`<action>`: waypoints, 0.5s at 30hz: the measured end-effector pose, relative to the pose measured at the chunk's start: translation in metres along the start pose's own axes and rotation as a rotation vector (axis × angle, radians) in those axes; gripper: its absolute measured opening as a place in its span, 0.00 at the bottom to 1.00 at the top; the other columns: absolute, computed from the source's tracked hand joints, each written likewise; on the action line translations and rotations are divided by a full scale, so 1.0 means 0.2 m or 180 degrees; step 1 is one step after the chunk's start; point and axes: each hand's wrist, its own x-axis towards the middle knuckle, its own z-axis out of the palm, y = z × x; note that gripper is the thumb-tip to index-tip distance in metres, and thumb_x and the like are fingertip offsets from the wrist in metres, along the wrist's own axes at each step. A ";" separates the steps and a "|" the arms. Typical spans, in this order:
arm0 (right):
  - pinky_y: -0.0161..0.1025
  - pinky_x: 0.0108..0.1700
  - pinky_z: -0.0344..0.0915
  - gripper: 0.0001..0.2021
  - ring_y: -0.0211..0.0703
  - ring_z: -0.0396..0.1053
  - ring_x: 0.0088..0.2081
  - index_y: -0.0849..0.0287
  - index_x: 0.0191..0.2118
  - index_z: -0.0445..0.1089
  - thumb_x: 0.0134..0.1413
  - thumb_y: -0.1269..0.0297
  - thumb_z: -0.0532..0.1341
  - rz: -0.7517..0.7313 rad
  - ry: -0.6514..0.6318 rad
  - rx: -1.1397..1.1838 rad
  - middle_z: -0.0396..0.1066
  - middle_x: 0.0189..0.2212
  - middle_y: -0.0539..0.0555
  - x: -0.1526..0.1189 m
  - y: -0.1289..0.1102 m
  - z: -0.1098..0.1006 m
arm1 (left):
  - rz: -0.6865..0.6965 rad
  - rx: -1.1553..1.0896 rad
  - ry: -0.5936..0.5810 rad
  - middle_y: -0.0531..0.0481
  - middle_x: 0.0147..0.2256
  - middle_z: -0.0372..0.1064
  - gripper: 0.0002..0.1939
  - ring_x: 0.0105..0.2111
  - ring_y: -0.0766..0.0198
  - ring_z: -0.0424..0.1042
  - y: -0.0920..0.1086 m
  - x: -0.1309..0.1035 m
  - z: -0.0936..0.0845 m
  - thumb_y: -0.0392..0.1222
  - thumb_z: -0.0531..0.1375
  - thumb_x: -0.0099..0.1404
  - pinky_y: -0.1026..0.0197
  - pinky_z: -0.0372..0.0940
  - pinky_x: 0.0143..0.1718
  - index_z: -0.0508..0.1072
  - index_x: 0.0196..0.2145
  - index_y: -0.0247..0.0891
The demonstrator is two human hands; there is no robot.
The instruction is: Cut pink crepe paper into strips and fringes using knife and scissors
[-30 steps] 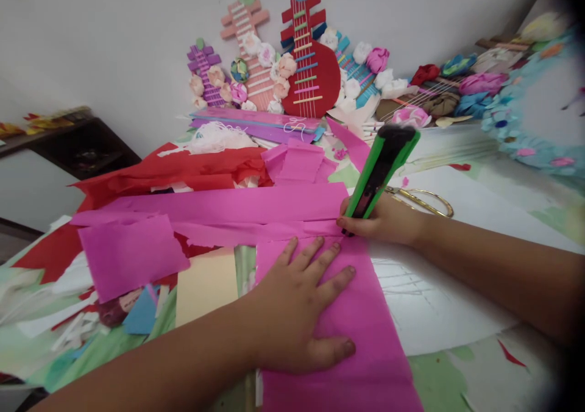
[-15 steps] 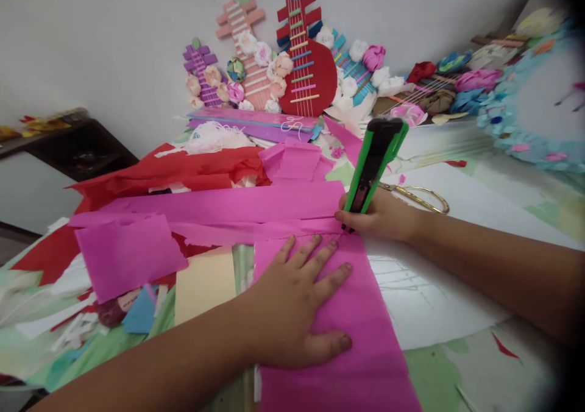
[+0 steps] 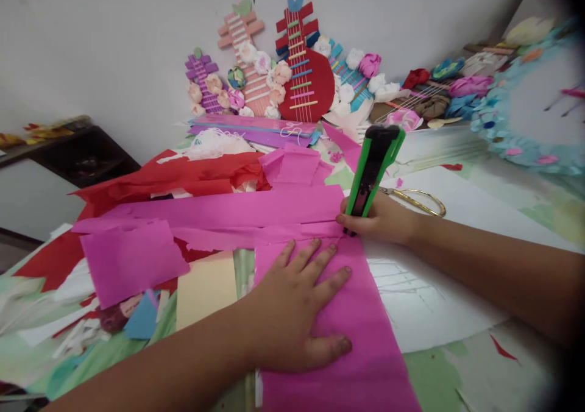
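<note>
On the cluttered table (image 3: 432,378), pink paper (image 3: 361,363) was pressed flat at near centre by the open left hand (image 3: 292,314); if the green cutter (image 3: 372,168), gripped by the right hand (image 3: 381,217), slipped, fingers (image 3: 326,258) could be cut

On the counter (image 3: 436,372), the paper sheet (image 3: 372,363) lay before the paper strips (image 3: 237,209), scissors (image 3: 428,203) rightward, string (image 3: 212,142) behind.

Craft workspace: pink paper (image 3: 356,351), scissors (image 3: 420,206), guitar-shaped decorations (image 3: 317,83).

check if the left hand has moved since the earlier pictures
No: judged against the cream card, the left hand shows no clear shift in any direction.
</note>
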 end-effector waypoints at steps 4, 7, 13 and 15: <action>0.33 0.25 0.52 0.17 0.32 0.53 0.21 0.60 0.19 0.57 0.46 0.51 0.52 -0.0184 -0.0103 -0.0248 0.56 0.16 0.47 0.01 0.00 0.01 | -0.0012 -0.0004 -0.0003 0.38 0.61 0.28 0.38 0.59 0.40 0.30 0.00 0.00 0.00 0.64 0.43 0.58 0.33 0.33 0.53 0.40 0.60 0.43; 0.32 0.24 0.50 0.17 0.31 0.52 0.20 0.60 0.18 0.55 0.47 0.52 0.52 -0.0311 -0.0159 -0.0290 0.53 0.15 0.46 0.01 -0.01 0.01 | -0.0038 -0.0002 -0.0033 0.38 0.61 0.27 0.38 0.59 0.41 0.29 0.00 0.00 0.00 0.64 0.43 0.58 0.34 0.33 0.53 0.40 0.60 0.43; 0.33 0.26 0.53 0.15 0.34 0.57 0.22 0.61 0.21 0.61 0.46 0.53 0.53 -0.0016 0.0163 -0.0034 0.61 0.18 0.49 0.00 -0.01 0.00 | -0.0034 -0.0008 -0.0067 0.39 0.61 0.26 0.38 0.59 0.42 0.28 0.00 0.00 -0.01 0.64 0.42 0.58 0.34 0.33 0.53 0.39 0.60 0.43; 0.33 0.26 0.54 0.15 0.35 0.59 0.22 0.61 0.21 0.62 0.45 0.53 0.54 0.0042 0.0240 0.0029 0.62 0.18 0.49 -0.01 -0.01 0.00 | -0.0033 -0.0017 -0.0063 0.39 0.61 0.25 0.38 0.59 0.42 0.28 0.00 0.00 -0.01 0.64 0.42 0.58 0.34 0.33 0.53 0.39 0.60 0.44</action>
